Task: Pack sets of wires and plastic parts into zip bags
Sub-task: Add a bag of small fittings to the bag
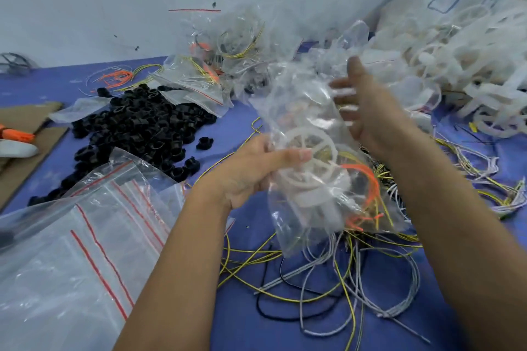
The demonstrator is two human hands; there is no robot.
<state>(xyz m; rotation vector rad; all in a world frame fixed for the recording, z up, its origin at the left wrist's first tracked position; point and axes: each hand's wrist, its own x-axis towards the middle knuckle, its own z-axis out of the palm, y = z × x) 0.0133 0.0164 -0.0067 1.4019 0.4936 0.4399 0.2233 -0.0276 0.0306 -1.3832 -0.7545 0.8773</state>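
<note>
Left hand (251, 168) pinches the filled zip bag (313, 157) at its near-left edge, the bag's long axis running away toward the packed-bag pile (236, 45), while the right hand (368, 105), fingers (343, 91) spread loose, sits at the bag's blurred mouth, probably nearer for sealing.

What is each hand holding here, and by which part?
The left hand pinches a clear filled zip bag at its left edge. The right hand is open against the bag's upper part, gripping nothing.
</note>
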